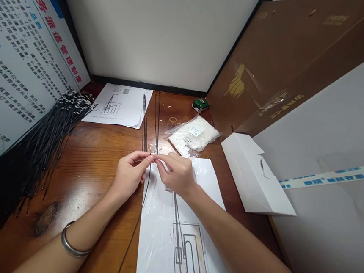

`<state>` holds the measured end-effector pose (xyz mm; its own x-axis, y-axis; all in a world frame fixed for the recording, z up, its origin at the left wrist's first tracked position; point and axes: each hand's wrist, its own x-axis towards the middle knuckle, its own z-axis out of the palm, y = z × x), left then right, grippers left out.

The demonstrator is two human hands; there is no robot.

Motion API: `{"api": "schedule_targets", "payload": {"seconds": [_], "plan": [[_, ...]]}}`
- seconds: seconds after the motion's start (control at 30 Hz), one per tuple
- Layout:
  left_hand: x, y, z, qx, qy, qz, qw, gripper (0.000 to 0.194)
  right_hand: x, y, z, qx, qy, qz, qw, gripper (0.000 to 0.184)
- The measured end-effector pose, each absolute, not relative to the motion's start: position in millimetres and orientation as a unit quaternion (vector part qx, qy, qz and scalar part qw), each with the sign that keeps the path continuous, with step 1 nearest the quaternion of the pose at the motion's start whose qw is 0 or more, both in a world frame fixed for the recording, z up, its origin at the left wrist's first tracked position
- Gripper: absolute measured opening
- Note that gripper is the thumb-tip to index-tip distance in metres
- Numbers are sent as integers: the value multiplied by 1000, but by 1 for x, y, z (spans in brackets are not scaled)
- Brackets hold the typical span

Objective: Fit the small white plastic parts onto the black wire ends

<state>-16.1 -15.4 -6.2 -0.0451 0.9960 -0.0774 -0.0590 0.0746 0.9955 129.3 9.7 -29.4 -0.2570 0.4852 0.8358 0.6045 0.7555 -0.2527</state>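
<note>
My left hand [127, 175] is closed in a pinch on the upper end of a thin black cable [139, 217], which trails down past the table's near edge. Fingertip to fingertip with it, my right hand [178, 174] pinches at the same spot; whatever tiny piece it holds is hidden by the fingers. Just beyond both hands lie several straight black cables [144, 127] and some small clear pieces [155, 148]. Beneath the hands is a printed drawing sheet [156, 244] with a looped cable outline.
A thick bundle of black cables [46, 141] with white tips leans at left. Another drawing [130, 110] lies farther back. To the right are a plastic bag of small white parts [196, 133], a green tape measure [200, 104], a folded white card [255, 177] and a brown board [271, 63].
</note>
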Motion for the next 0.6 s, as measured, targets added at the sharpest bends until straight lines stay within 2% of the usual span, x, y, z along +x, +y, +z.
{"api": "schedule_targets", "payload": {"seconds": [0.23, 0.6], "plan": [[-17, -15, -8, 449, 515, 506, 526, 27, 129, 10, -30, -348, -781, 1, 518, 12], [-18, -15, -4, 459, 502, 499, 538, 26, 132, 9, -22, -378, -700, 267, 544, 3]]}}
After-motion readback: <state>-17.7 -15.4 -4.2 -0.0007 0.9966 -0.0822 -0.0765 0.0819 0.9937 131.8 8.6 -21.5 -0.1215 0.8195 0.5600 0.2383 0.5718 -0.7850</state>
